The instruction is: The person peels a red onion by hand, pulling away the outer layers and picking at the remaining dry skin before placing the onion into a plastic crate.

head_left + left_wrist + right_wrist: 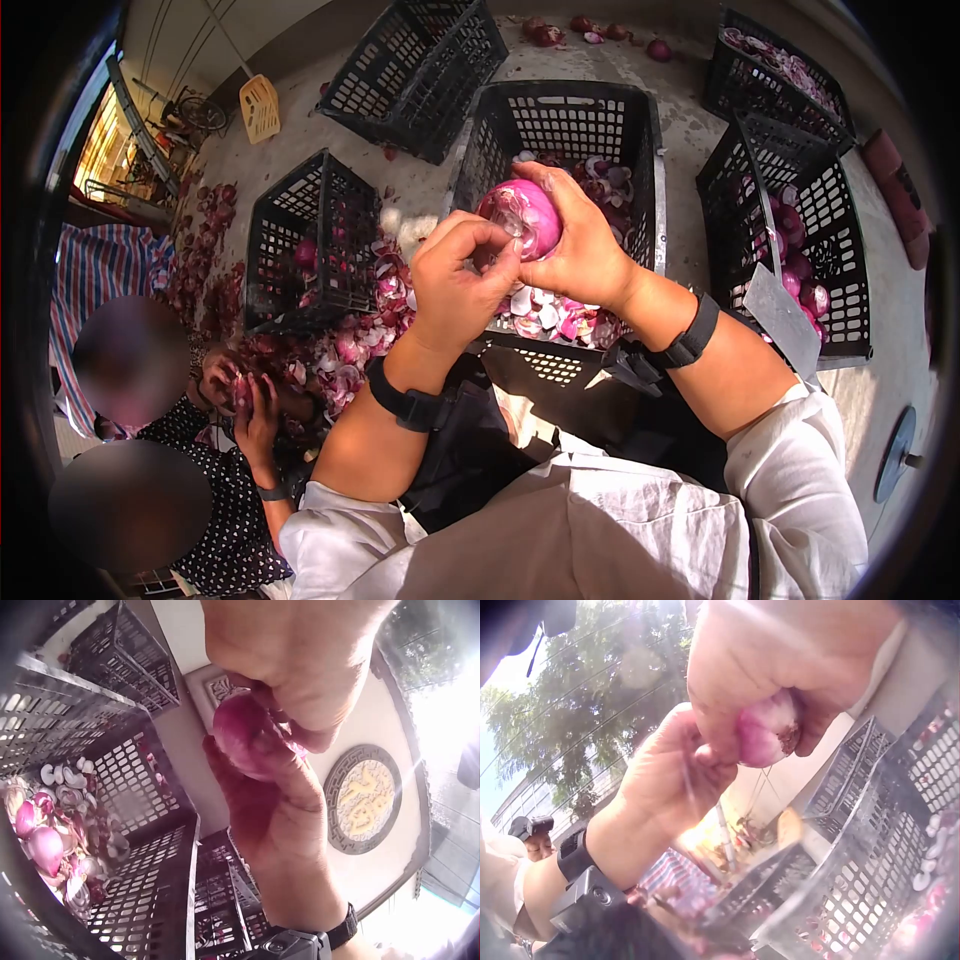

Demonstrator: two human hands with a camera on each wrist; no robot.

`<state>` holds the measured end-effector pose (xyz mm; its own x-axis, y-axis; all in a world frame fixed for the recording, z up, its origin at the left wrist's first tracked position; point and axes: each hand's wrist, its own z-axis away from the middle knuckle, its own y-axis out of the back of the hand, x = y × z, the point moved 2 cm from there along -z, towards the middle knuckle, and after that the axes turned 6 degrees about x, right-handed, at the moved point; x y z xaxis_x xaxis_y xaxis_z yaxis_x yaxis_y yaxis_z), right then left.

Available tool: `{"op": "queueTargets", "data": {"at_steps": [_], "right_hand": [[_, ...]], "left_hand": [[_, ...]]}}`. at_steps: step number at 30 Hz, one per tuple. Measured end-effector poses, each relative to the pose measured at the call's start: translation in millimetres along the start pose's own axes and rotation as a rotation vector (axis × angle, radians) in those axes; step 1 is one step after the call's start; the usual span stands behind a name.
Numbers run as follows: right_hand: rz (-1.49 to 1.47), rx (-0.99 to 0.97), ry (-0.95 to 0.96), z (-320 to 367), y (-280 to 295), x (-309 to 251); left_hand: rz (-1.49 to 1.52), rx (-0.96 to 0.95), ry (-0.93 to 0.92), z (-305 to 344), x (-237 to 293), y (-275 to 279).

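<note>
The head view alone shows the whole layout: a round purple-red onion (525, 215) is held in the air over a black plastic lattice crate (560, 110), whose bottom carries loose pink and white onion peels (555, 315). The right hand (585, 250) wraps it from behind with curled fingers, and the left hand (455, 285) has its thumb and bent fingertips pinched on the onion's near side, where a thin, glossy skin shows. The left wrist view looks up from below. It shows the onion wedged between both hands, the inside of the crate with whole peeled onions among the scraps, and a round yellow-and-grey emblem (367, 799) on a pale surface overhead, none of which appears from the head. The right wrist view adds sunlit green trees (592, 697) behind the hands and the onion's rough root end, though glare washes out its lower half. Around the central crate, on the grey concrete floor (690, 130), lie a second black crate (300, 240) at the left beside a heap of purple skins (345, 350), a third black crate (420, 70) tipped farther back, and another black crate (800, 220) at the right holding peeled onions. A yellow plastic shovel (260, 108) leans near the wall. A second person in a dark dotted top (230, 520) sits at lower left, partly hidden by the white sleeve (340, 540).
</note>
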<state>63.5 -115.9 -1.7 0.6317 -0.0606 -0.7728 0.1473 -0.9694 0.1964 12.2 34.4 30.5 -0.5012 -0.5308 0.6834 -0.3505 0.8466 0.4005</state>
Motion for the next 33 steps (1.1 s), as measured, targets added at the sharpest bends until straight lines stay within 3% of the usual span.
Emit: {"op": "queueTargets", "data": {"at_steps": [5,11,23,33], "right_hand": [[-0.026,-0.009,-0.015,-1.4,3.5,-0.3],[0.044,-0.010,0.096,-1.1,1.2,1.0],[0.062,-0.005,0.147,-1.6,0.3,1.0],[-0.113,-0.055,-0.084,-1.7,0.8,5.4]], "left_hand": [[0.007,0.040,-0.025,2.0,2.4,1.3],[-0.079,-0.005,0.121,1.2,4.5,2.2],[-0.052,-0.106,-0.003,0.1,2.1,1.5],[-0.148,-0.088,-0.142,-1.6,6.7,0.6]]}}
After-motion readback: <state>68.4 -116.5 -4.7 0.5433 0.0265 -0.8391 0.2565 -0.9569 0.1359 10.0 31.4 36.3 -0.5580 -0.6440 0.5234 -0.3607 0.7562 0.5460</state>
